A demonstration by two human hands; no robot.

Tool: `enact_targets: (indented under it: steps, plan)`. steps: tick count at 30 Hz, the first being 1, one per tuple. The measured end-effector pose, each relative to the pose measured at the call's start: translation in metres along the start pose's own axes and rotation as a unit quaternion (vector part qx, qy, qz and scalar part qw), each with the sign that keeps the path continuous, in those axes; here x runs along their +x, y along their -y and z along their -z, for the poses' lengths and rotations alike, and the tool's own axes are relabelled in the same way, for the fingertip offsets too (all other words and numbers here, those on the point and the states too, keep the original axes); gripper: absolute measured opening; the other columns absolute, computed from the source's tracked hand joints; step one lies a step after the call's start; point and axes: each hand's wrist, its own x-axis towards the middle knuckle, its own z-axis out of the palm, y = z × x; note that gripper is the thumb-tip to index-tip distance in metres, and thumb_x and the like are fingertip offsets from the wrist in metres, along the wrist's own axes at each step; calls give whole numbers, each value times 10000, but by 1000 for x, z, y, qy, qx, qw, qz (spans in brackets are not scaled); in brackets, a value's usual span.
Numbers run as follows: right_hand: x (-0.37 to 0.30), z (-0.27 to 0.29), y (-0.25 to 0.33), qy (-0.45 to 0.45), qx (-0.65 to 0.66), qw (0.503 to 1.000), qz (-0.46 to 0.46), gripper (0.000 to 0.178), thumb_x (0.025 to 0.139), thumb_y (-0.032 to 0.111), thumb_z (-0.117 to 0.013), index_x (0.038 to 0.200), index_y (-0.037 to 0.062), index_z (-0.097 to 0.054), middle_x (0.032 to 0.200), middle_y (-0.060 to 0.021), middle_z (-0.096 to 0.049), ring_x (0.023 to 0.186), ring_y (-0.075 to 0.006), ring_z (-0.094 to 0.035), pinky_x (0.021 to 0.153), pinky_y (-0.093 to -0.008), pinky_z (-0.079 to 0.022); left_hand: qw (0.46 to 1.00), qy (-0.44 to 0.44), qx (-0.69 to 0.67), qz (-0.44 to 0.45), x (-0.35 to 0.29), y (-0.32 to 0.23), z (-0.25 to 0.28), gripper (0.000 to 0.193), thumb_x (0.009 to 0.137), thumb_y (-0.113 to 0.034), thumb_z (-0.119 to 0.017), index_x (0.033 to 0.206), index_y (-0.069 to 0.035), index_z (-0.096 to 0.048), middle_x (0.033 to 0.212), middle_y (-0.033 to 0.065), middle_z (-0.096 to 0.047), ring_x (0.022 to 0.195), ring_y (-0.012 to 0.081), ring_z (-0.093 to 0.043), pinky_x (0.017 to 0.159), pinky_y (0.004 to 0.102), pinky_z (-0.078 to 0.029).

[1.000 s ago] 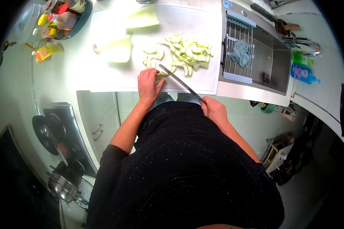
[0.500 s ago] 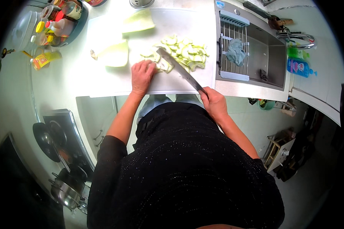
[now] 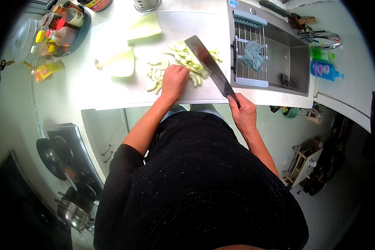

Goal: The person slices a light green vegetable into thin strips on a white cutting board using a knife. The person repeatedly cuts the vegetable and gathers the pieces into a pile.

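A kitchen knife [image 3: 210, 62] with a broad dark blade is in my right hand [image 3: 243, 111], which is wrapped round its handle. The blade slants up and left past the right part of the pale green gourd slices [image 3: 183, 52]. My left hand [image 3: 174, 83] rests among these slices with its fingers curled down together, and what lies under the fingertips is hidden. More gourd slices [image 3: 155, 77] are spread just left of that hand. Farther left on the white cutting board [image 3: 112, 92] lie a gourd piece with its stem end [image 3: 120, 63] and another gourd piece [image 3: 143, 28].
On the right is a steel sink [image 3: 298, 62] with a drying rack [image 3: 252, 79] and a blue-grey cloth [image 3: 253, 56] on it. Bottles in a tray [image 3: 81, 39] stand at the far left. A metal holder [image 3: 147, 4] sits behind the board. A pan [image 3: 50, 156] is at lower left.
My left hand has moved right, in among the slices. The knife has shifted right, away from the left-hand slices, still in my right hand. Slices now lie loosely spread left of my left hand.
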Motion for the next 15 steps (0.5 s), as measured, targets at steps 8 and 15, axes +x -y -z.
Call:
enact_targets:
  steps: [8, 15]
  plan:
    - [-6, 1, -13, 15, 7, 1000, 11, 109, 939, 166, -675, 948, 61, -698, 784, -140, -672, 701, -350, -657, 632, -424, -512, 998, 33, -44, 15, 6, -1, 19, 156, 751, 2, -646, 890, -63, -616, 879, 118, -633, 866, 340, -599, 759, 446, -492]
    - [-7, 6, -20, 31, -1, 999, 19, 107, 937, 167, -675, 957, 66, -704, 786, -133, -677, 702, -342, -664, 633, -417, -518, 998, 68, -5, -4, 4, -2, 5, 145, 753, -7, -629, 886, -57, -600, 906, 125, -622, 866, 339, -590, 770, 441, -490]
